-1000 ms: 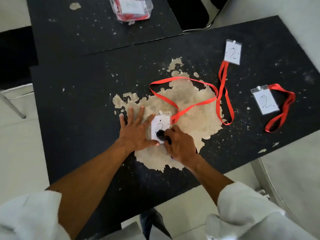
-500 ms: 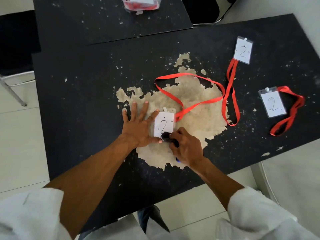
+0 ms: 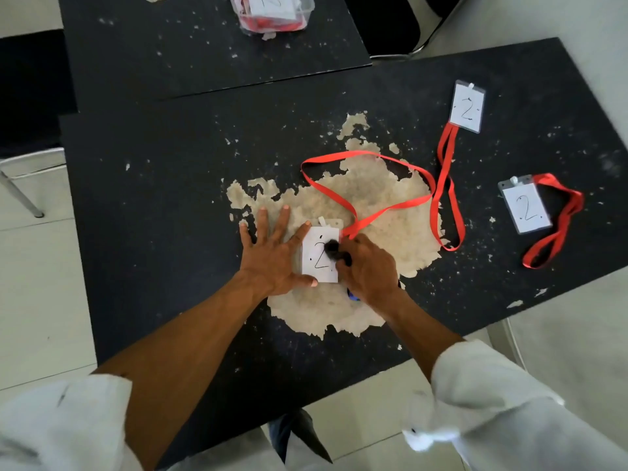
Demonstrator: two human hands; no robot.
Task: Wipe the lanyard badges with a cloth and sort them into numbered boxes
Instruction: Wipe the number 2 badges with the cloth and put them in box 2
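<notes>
Badge (image 3: pixel 317 263) number 2 lies flat on the table (image 3: pixel 153 215), on the pale worn patch near the front edge, between my two hands. My left hand (image 3: pixel 272 254) is flat and spread wide. Its thumb and first finger press at the left corners of the badge, and nothing is gripped. My right hand (image 3: pixel 368 268) is curled round a small dark cloth (image 3: pixel 333 248) and pushes it on the right half of the card.

I judge that the badge is very light: a paper card in a thin clear sleeve, a little stiff but easy to bend. It is also smooth, so it will slide under the cloth if I do not pin it. For wiping, flat pressure at one edge is enough. For lifting, I would pinch the sleeve at its top edge, or take the red strap (image 3: pixel 390 161) close to that end.

The strap is soft and long. It loops far to the right and seems to touch the strap of a second badge (image 3: pixel 467 107) — a pull from the far end may drag that one. A third badge (image 3: pixel 526 208) lies apart at the right. The clear box (image 3: pixel 244 25) stands on the farther table, but its label is cut off and I cannot read the number.
</notes>
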